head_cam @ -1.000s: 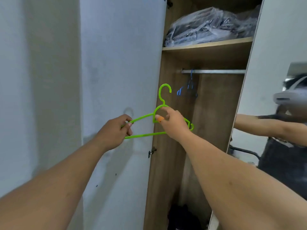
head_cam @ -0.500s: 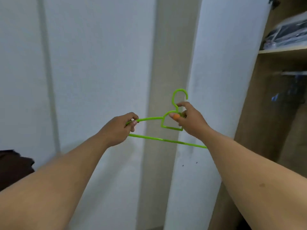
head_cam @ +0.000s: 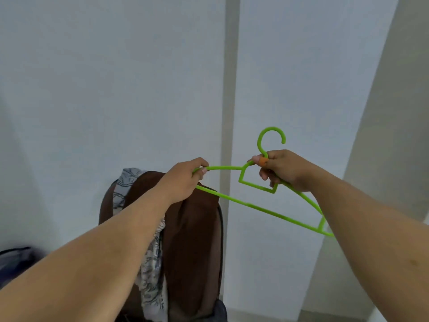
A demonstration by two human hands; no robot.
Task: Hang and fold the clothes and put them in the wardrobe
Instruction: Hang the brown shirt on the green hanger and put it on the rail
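I hold a bright green plastic hanger point(head_cam: 255, 209) in front of me with both hands, tilted down to the right. My left hand point(head_cam: 183, 180) grips its left shoulder end. My right hand point(head_cam: 283, 169) pinches the neck just under the hook, which points up. Below my left arm a brown chair back point(head_cam: 195, 240) carries draped clothes: a brown garment and a grey-white patterned cloth point(head_cam: 151, 263). The wardrobe is out of view.
A pale wall with a vertical strip point(head_cam: 228, 89) fills the background. A slanted white panel edge point(head_cam: 380, 135) runs along the right. A dark bluish object point(head_cam: 14, 259) lies low at the far left.
The view has swung left, away from the open wardrobe, which has left the frame. The chair with clothes has come into sight. Both hands keep the same hold on the hanger.
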